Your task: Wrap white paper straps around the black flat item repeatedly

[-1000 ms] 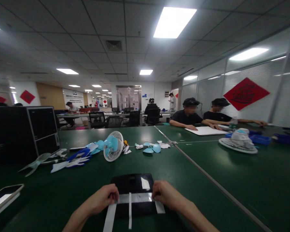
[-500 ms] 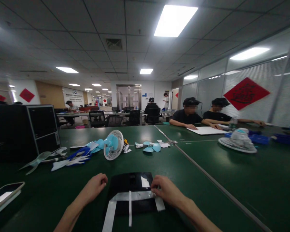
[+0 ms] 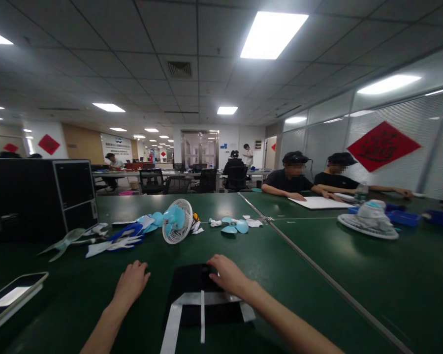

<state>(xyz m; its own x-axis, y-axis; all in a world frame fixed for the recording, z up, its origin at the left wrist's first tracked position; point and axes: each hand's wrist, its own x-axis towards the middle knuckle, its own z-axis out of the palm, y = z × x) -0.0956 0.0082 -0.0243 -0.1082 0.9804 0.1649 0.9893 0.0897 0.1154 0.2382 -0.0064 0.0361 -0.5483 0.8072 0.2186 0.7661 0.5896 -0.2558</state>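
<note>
A flat black panel with strips of silvery tape across it lies on the green table in front of me. My right hand rests flat on the panel's far part, fingers stretched toward the left. My left hand lies open on the table just left of the panel, fingers apart, holding nothing. One tape strip hangs down over the panel's near left corner.
A small white fan with blue blades stands farther back, with blue fan parts and gloves beside it. A phone lies at the left edge, a black box behind it. Two seated people work at the far right.
My left hand let go of the tape end and moved left onto the table. My right hand slid from the tape's right end up onto the panel's far middle.
</note>
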